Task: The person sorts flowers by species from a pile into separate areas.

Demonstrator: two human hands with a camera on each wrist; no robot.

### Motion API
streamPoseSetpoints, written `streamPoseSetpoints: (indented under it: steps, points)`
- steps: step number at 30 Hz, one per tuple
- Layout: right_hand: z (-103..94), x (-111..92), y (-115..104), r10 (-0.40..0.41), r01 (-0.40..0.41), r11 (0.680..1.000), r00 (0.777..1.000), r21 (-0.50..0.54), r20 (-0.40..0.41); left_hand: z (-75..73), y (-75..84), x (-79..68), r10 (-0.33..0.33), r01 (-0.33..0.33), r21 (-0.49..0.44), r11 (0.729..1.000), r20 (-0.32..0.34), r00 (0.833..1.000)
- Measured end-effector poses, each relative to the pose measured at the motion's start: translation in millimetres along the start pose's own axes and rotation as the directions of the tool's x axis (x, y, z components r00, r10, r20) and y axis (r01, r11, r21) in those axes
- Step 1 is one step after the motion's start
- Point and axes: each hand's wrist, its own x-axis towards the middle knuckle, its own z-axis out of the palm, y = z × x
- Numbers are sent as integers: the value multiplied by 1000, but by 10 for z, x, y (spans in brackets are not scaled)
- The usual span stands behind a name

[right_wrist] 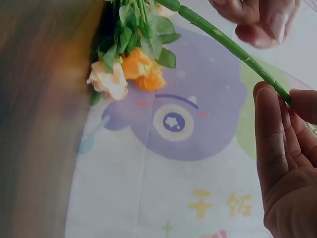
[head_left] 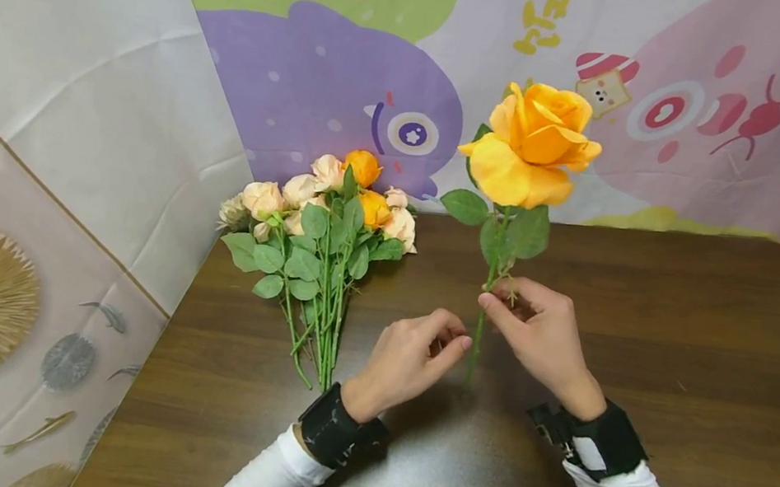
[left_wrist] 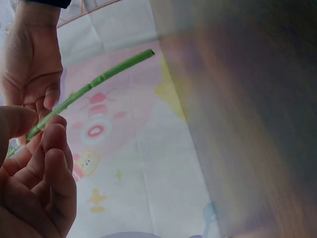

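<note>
Upright above the table stands an orange rose [head_left: 534, 147] with green leaves below its bloom. My right hand [head_left: 542, 331] pinches its stem under the leaves between thumb and fingers; in the right wrist view the thumb and fingertips [right_wrist: 270, 91] close on the green stem [right_wrist: 230, 44]. Just left of the lower stem is my left hand [head_left: 412, 355], fingers loosely bent and nothing in its grasp. From the left wrist, the bare cut end of the stem [left_wrist: 124, 65] shows beyond both hands.
A bunch of peach and orange roses [head_left: 318, 246] lies at the back left of the brown wooden table [head_left: 677, 384], stems toward me. Behind hangs a cartoon-printed cloth [head_left: 322, 84]. Another patterned cloth [head_left: 62, 231] borders the left side.
</note>
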Motion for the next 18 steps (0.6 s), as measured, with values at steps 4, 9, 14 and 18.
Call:
streamPoseSetpoints:
  steps: [4,9,14,18]
  points:
    - [-84,27,17,10,-11,1000,1000,-28,-21,-21,-8,-2,4,-4,26,1000,-10,1000]
    - [-239,60,57,36,-43,996,996,-77,-83,-40,-22,0,7,-6,28,1000,-19,1000]
    - [-449,95,93,78,-96,989,984,-110,-162,-65,-34,0,19,-18,25,1000,-31,999]
    - [-654,111,107,90,-121,984,971,-131,-220,-81,-50,7,22,-21,33,999,-37,999]
